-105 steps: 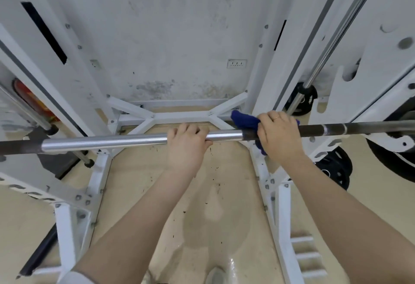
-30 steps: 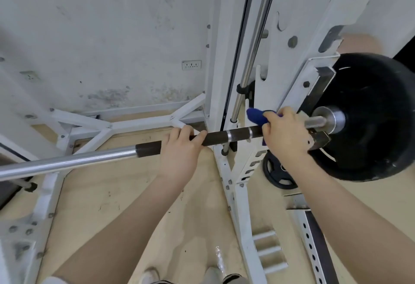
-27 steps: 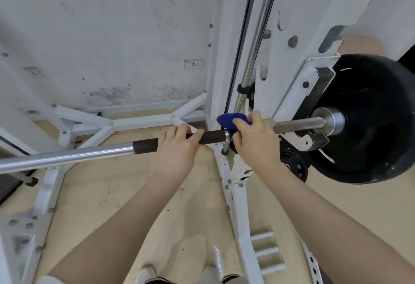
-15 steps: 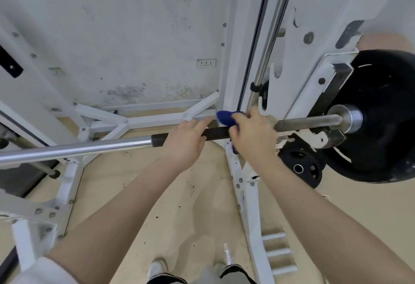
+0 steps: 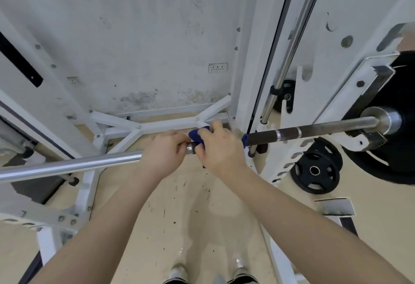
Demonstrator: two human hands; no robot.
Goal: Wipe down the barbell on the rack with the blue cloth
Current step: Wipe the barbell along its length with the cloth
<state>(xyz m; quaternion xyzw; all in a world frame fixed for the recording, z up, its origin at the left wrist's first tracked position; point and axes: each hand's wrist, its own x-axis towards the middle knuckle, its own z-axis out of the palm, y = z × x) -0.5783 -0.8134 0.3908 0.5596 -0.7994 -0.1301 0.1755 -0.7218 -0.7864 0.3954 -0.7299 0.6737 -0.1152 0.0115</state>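
— Blue cloth (image 5: pixel 197 136) is seen from the head view wrapped round the barbell (image 5: pixel 314 129), clamped there by the right hand (image 5: pixel 221 149); the left hand (image 5: pixel 165 152) is closed on the bar just beside it.

— What is judged left?

— The chrome stretch to the left, probably; how much has been wiped cannot be told.

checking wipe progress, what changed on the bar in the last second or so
The right hand slid the cloth leftward along the bar, from near the plate back across the dark grip until it nearly meets the left hand. The left hand kept its grip on the bar, which stayed on the rack.
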